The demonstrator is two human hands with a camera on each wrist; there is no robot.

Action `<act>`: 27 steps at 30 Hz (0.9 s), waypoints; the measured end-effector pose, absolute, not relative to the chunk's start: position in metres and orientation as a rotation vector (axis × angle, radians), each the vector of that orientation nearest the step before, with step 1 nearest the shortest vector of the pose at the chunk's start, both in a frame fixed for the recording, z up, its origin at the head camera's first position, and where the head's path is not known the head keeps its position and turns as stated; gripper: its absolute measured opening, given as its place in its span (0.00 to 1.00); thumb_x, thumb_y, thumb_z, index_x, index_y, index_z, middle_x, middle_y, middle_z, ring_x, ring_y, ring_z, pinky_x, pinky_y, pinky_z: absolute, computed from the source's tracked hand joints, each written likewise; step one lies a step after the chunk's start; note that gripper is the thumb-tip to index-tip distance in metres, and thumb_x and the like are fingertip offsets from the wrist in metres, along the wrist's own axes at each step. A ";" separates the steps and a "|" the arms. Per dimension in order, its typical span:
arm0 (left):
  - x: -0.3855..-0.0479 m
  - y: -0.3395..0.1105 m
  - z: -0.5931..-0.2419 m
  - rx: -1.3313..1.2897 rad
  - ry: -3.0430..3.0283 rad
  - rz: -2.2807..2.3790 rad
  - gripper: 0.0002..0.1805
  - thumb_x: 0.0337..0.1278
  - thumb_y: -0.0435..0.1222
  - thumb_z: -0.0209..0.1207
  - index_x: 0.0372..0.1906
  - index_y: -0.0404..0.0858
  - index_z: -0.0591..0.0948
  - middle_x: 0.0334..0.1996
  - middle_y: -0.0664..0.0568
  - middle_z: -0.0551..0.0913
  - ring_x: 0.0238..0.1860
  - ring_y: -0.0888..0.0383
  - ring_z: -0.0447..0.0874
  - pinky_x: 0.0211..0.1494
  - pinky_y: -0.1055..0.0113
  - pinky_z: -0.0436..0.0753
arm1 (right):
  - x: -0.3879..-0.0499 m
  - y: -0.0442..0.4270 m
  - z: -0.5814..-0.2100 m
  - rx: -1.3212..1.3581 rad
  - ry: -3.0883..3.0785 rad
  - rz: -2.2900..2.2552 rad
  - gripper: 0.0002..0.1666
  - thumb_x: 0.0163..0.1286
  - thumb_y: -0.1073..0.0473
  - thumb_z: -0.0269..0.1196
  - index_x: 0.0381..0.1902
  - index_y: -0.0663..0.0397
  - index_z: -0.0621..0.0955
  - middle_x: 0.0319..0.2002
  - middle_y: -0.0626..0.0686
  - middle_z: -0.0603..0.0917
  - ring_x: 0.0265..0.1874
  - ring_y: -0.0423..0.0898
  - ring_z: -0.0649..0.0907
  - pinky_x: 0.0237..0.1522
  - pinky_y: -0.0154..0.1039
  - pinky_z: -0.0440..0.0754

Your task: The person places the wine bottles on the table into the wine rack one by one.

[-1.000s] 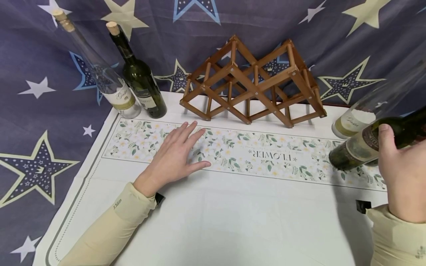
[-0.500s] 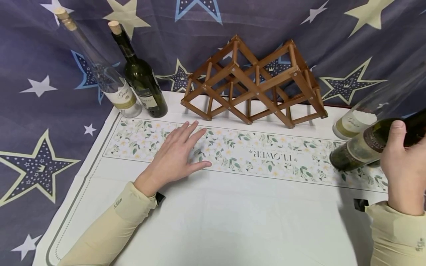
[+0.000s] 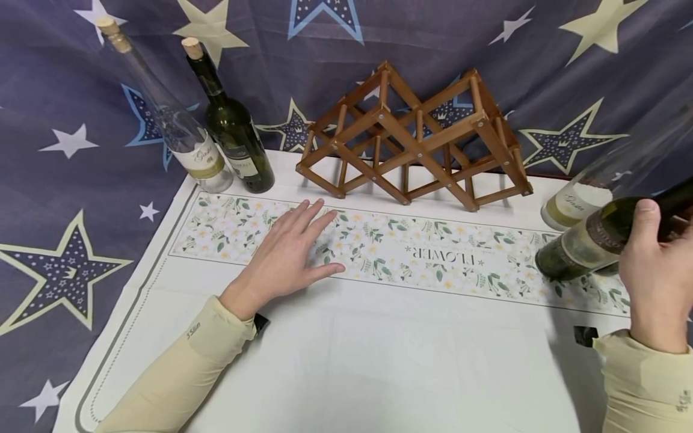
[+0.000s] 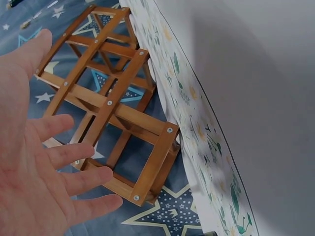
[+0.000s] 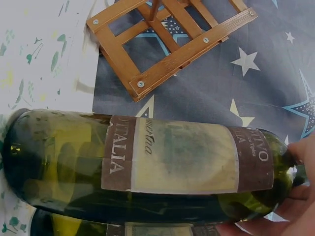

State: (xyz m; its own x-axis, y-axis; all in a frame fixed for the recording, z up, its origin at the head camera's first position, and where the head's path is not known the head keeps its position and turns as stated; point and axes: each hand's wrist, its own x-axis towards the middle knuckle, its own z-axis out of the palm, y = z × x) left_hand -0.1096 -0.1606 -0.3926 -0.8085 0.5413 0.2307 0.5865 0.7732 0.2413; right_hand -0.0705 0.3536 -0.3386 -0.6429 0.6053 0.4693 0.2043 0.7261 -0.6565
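Label (image 5: 187,155) print on the tilted green bottle (image 5: 54,167) includes "ITALIA" on one brown band and letters ending in "IVO" on the other. The right hand (image 3: 657,276) is clamped round its upper part, the base over the right end of a floral strip (image 3: 379,240) printed, upside down, "FLOWER" between two asterisks. Just beside it, partly hidden, is a second green bottle (image 5: 74,225) with a similar label; I cannot tell whether that hand grips it too. The left hand (image 3: 287,252) lies over the strip, fingers spread apart; contact is unclear.

Five bottles show, three green and two clear. The right clear bottle (image 3: 576,201) and left clear bottle (image 3: 203,159) both bear script resembling "Gasto". Touching or just beside the latter stands a corked green bottle (image 3: 238,141), its label too small to read. One wooden rack (image 3: 419,154) stands between the groups on the white counter (image 3: 379,349).
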 end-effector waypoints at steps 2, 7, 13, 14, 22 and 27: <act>-0.109 -0.161 -0.393 -0.898 -2.819 -0.458 0.53 0.61 0.69 0.65 0.83 0.44 0.65 0.83 0.41 0.59 0.82 0.35 0.55 0.79 0.35 0.59 | -0.071 0.352 -0.338 -0.604 -2.235 0.745 0.31 0.85 0.39 0.48 0.78 0.44 0.71 0.67 0.57 0.78 0.63 0.46 0.79 0.60 0.24 0.69; -0.109 -0.162 -0.392 -0.895 -2.814 -0.461 0.53 0.61 0.69 0.65 0.83 0.43 0.65 0.82 0.40 0.59 0.81 0.35 0.56 0.78 0.35 0.60 | -0.070 0.349 -0.338 -0.590 -2.238 0.776 0.31 0.85 0.40 0.50 0.78 0.42 0.72 0.62 0.43 0.77 0.61 0.41 0.78 0.59 0.24 0.69; -0.109 -0.162 -0.391 -0.880 -2.817 -0.465 0.54 0.60 0.69 0.65 0.83 0.44 0.65 0.83 0.40 0.59 0.81 0.35 0.55 0.77 0.33 0.62 | -0.066 0.345 -0.334 -0.524 -2.220 0.785 0.30 0.85 0.40 0.51 0.76 0.43 0.74 0.57 0.35 0.75 0.56 0.35 0.78 0.57 0.24 0.70; -0.110 -0.162 -0.390 -0.878 -2.817 -0.463 0.54 0.60 0.70 0.65 0.83 0.44 0.65 0.83 0.40 0.59 0.81 0.35 0.55 0.77 0.33 0.62 | -0.065 0.344 -0.333 -0.548 -2.218 0.799 0.30 0.84 0.39 0.52 0.75 0.42 0.75 0.55 0.33 0.75 0.53 0.32 0.78 0.56 0.24 0.70; -0.111 -0.160 -0.386 -0.893 -2.787 -0.475 0.54 0.61 0.70 0.64 0.84 0.45 0.64 0.84 0.43 0.57 0.82 0.37 0.55 0.76 0.32 0.63 | -0.067 0.332 -0.322 -0.495 -2.177 0.911 0.26 0.82 0.42 0.57 0.70 0.44 0.79 0.44 0.24 0.72 0.44 0.23 0.76 0.52 0.24 0.72; -0.113 -0.155 -0.379 -0.923 -2.746 -0.469 0.55 0.60 0.71 0.63 0.84 0.45 0.64 0.82 0.41 0.60 0.82 0.37 0.55 0.76 0.33 0.64 | -0.072 0.320 -0.317 -0.413 -2.168 0.926 0.23 0.82 0.44 0.59 0.68 0.41 0.80 0.45 0.22 0.72 0.47 0.25 0.79 0.54 0.23 0.73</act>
